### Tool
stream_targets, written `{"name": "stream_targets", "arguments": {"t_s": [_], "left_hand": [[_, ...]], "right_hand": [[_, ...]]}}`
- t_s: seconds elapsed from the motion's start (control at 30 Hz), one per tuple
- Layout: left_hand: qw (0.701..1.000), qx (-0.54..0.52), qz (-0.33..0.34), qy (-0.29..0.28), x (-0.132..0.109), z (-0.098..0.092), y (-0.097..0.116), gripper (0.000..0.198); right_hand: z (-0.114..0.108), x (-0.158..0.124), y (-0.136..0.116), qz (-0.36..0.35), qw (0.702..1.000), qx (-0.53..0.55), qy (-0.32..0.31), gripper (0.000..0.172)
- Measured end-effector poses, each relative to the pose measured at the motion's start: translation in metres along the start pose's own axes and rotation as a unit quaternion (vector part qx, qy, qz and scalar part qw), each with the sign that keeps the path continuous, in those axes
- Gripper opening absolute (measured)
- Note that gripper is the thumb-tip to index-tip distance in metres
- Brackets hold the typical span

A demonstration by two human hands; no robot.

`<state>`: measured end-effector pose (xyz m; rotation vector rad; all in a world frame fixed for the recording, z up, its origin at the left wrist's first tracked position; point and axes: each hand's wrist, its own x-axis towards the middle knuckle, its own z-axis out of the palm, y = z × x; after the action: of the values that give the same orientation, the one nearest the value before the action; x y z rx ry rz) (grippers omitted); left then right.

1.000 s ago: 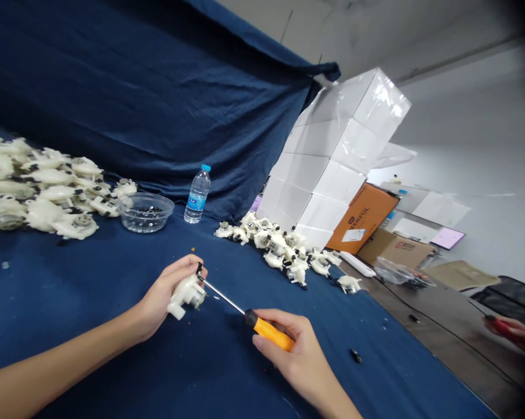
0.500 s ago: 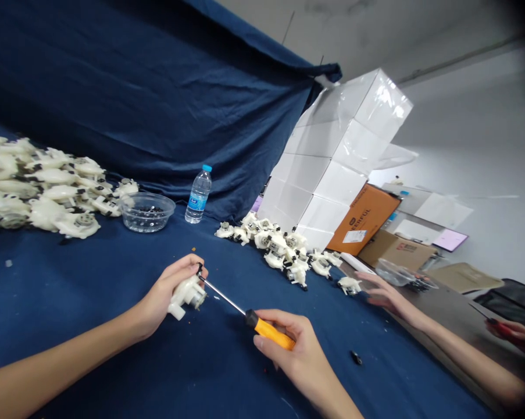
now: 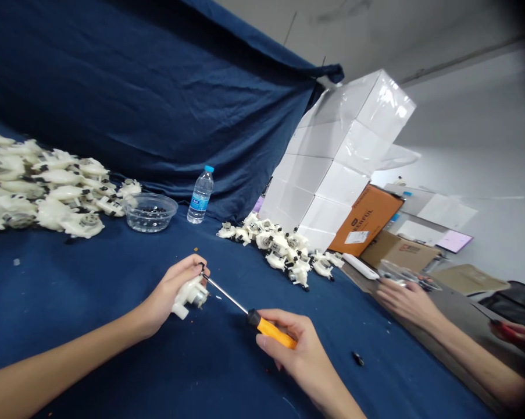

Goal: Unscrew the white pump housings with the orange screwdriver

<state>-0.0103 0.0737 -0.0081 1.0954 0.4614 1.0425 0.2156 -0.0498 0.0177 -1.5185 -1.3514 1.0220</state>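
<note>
My left hand [image 3: 175,288] grips a small white plastic housing [image 3: 188,297] with a metal part at one end. My right hand [image 3: 290,343] holds a screwdriver [image 3: 266,327] with an orange-and-black handle. Its steel shaft reaches across to the housing, and the tip sits by my left fingertips, where the contact point is partly hidden. A loose dark part [image 3: 357,358] lies on the blue cloth [image 3: 92,331] to the right of my right hand.
Heaps of white plastic parts lie at left [image 3: 39,195] and centre [image 3: 279,250]. Nearby are a clear bowl [image 3: 149,212] and a water bottle [image 3: 200,195]. A co-worker's hand [image 3: 406,305] reaches in at right, beside plastic-wrapped white boxes [image 3: 340,157] and cardboard boxes [image 3: 369,220].
A co-worker's arm has entered from the right and moved further left over the table edge. My hands and the screwdriver stay nearly still, and the view shifts slightly.
</note>
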Motion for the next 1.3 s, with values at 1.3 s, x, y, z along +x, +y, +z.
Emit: {"name": "stream_targets", "arguments": {"t_s": [1.3], "left_hand": [[0.997, 0.047, 0.023, -0.051, -0.004, -0.005, 0.003, 0.02]], "right_hand": [[0.009, 0.0, -0.001, 0.158, 0.923, 0.291, -0.198, 0.04]]}}
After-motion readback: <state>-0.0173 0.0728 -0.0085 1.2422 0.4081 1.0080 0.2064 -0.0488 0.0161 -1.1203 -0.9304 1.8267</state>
